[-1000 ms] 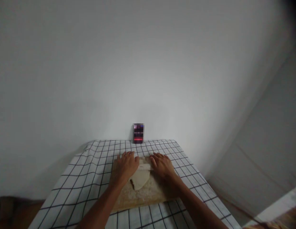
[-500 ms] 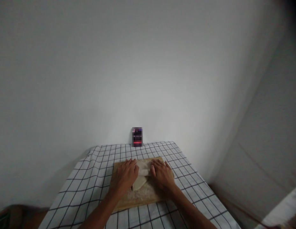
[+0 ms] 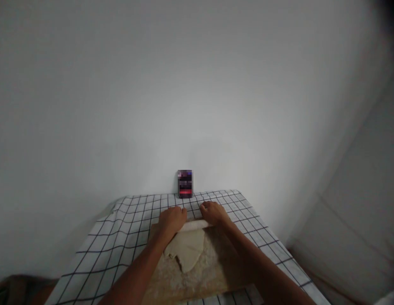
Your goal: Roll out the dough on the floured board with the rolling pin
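Note:
A pale rolling pin (image 3: 194,225) lies crosswise near the far edge of a floured wooden board (image 3: 220,271). Around its left end my left hand (image 3: 173,217) is closed, knuckles up. My right hand (image 3: 213,212) curls over the right part of the pin in the same way. A thin, flat sheet of dough (image 3: 188,249) with a ragged near edge spreads from the pin toward me. Its far edge is hidden by the pin, and its left side is partly behind my left forearm.
Under the board is a table with a white and black checked cloth (image 3: 120,250). A small dark upright object (image 3: 185,184), blurred out, stands at the back against the pale wall (image 3: 197,106). Another wall (image 3: 358,203) rises on the right.
Both hands have moved away from me with the rolling pin, to the board's far edge, and their fingers have curled more. More dough shows on the near side. The view has shifted slightly.

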A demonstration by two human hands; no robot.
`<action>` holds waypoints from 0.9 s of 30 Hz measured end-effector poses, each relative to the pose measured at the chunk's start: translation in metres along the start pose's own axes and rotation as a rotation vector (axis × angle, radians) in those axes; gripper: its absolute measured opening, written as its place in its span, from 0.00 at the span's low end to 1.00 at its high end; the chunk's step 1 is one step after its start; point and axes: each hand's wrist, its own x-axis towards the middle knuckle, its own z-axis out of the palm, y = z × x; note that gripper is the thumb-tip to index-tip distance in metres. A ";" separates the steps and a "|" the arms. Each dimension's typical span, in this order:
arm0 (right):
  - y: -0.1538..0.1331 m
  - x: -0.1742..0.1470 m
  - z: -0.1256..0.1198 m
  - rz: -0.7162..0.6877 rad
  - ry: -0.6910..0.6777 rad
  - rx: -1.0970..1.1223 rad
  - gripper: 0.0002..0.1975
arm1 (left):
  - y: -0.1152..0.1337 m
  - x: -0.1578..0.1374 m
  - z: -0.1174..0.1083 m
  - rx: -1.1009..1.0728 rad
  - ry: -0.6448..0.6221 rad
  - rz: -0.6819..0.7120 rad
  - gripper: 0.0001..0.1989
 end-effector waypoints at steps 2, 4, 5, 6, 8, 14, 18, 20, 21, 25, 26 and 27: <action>0.000 0.001 0.000 -0.008 -0.018 0.000 0.21 | 0.000 -0.002 0.002 -0.001 0.036 -0.007 0.25; 0.000 -0.007 0.001 -0.040 -0.006 -0.024 0.20 | 0.001 -0.008 0.003 -0.001 0.073 -0.018 0.25; 0.000 -0.013 0.001 -0.059 0.009 -0.040 0.20 | 0.001 -0.012 0.003 0.001 0.094 -0.018 0.24; -0.001 -0.022 0.001 -0.078 0.026 -0.059 0.21 | 0.002 -0.017 0.003 0.005 0.115 -0.014 0.23; -0.003 -0.041 0.002 -0.104 0.073 -0.092 0.21 | 0.004 -0.030 0.001 0.016 0.152 -0.003 0.21; -0.016 -0.106 0.006 -0.076 0.177 -0.105 0.21 | 0.002 -0.078 -0.001 -0.003 0.221 0.143 0.18; -0.022 -0.143 0.018 -0.063 0.175 -0.115 0.25 | -0.015 -0.104 0.014 -0.055 0.287 0.287 0.22; -0.022 -0.155 0.026 -0.049 0.166 -0.143 0.26 | -0.024 -0.112 0.023 -0.061 0.308 0.351 0.23; -0.021 -0.158 0.030 -0.042 0.162 -0.157 0.27 | -0.028 -0.114 0.026 -0.058 0.310 0.372 0.24; -0.018 -0.153 0.033 -0.047 0.172 -0.154 0.29 | -0.028 -0.109 0.028 -0.032 0.289 0.351 0.26; -0.017 -0.147 0.030 -0.054 0.183 -0.141 0.28 | -0.025 -0.104 0.027 -0.024 0.282 0.331 0.26; -0.016 -0.140 0.027 -0.064 0.193 -0.126 0.27 | -0.022 -0.098 0.025 -0.014 0.273 0.313 0.26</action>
